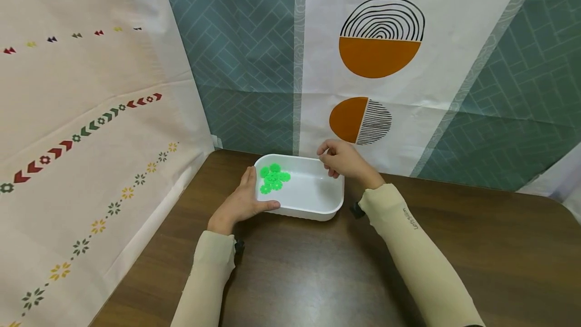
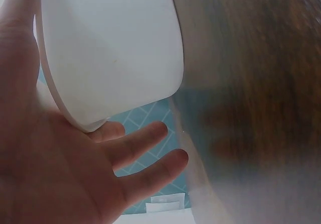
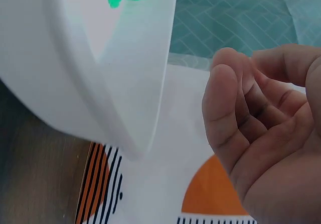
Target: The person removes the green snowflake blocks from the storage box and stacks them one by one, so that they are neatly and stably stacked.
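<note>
Left hand (image 1: pixel 242 201) spread, fingers near straight, bracing white bin (image 1: pixel 310 193) on tabletop (image 1: pixel 295 266); green pieces (image 1: pixel 273 178) clustered in bin's left end. Right hand (image 1: pixel 343 159) curled by far-right corner, nothing visibly held; best steady bin, avoid knocking rim.

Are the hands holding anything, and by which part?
The left hand, spread, steadies the white tub at its near left corner; nothing shows in the right hand.

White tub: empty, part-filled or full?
Part-filled: in the head view, green pieces lie bunched at the left end of the white tub, and most of its remaining floor shows bare.
</note>
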{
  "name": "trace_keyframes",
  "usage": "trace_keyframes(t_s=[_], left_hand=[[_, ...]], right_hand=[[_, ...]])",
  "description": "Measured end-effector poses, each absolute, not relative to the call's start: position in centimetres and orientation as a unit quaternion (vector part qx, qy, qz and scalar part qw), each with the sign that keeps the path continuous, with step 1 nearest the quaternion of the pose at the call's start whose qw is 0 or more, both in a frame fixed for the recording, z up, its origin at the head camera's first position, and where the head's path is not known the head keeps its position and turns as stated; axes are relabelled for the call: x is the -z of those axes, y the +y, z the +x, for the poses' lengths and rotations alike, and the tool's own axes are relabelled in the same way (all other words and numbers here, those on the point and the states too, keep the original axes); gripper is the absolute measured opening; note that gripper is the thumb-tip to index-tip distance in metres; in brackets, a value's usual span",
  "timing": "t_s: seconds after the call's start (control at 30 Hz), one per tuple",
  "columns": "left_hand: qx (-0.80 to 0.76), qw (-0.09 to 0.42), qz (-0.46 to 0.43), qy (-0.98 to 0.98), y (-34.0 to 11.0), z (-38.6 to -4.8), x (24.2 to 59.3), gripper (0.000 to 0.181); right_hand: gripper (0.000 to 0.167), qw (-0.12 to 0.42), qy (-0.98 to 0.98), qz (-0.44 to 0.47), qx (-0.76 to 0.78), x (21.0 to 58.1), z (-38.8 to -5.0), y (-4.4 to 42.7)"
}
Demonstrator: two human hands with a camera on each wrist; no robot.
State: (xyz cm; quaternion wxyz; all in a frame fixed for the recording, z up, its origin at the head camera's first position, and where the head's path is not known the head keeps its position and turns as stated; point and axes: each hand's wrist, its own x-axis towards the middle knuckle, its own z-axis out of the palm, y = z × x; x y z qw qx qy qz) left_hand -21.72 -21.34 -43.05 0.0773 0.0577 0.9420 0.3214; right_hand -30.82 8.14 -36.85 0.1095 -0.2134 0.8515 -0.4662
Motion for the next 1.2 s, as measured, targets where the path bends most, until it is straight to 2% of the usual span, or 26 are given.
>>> trace_keyframes(t_s=[0.23,0.53,0.8,1.2], left_hand=[[-0.323,0.077,0.051,0.942,-21.3,-21.6,43.0,0.136],[-0.324,0.073,0.047,0.942,-21.4,-21.6,43.0,0.136],[-0.321,0.074,0.042,0.943,-21.5,-21.6,42.9,0.137],[-0.321,0.076,0.036,0.943,-21.2,-21.6,43.1,0.136]], right_hand=[[0.012,0.105,0.856,-0.216,0.459,37.0,-31.4,6.3],[0.018,0.093,0.887,-0.227,0.392,37.3,-32.1,4.5],[0.014,0.075,0.892,-0.243,0.374,37.0,-32.5,3.4],[0.017,0.058,0.896,-0.273,0.345,38.7,-33.8,1.6]])
